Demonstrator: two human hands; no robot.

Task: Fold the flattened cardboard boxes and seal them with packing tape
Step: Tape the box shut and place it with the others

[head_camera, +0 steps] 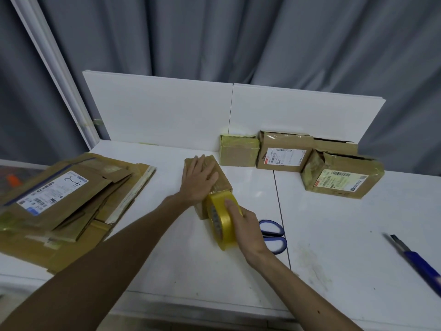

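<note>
The white surface (334, 235) carries everything, and its slick top is the first hazard: a light carton can skid when tape is dragged across it. At the left of the frame the stack of flattened boxes (71, 199) lies loosely fanned and uneven, with the left forearm passing just beside it, so a stray elbow could push sheets askew. Three taped boxes (284, 151) stand at the upper right against the back panel, well apart from the work. The small box (222, 185) sits at the centre of the frame. The left hand (199, 180) presses flat on its top, fingers (207, 168) straight and spread, gripping nothing. Should that hand ease off, the box would likely tip or slide toward the pull, and its flaps could spring apart. The tape roll (223, 223) stands on edge against the box's near end, just below centre, and the right hand (245, 225) wraps over it with fingers curled round the rim. Whether a strip is already stuck to the cardboard is hard to tell, since the roll hides that face. If one is, a crooked pull would lay tape off the seam or wrinkle it. The blue-handled scissors (274, 235) lie just beside the right wrist, partly hidden by it, where a backward sweep could knock them. The utility knife (415, 259) lies at the lower right, well apart from both hands, a hazard only to a careless reach.
</note>
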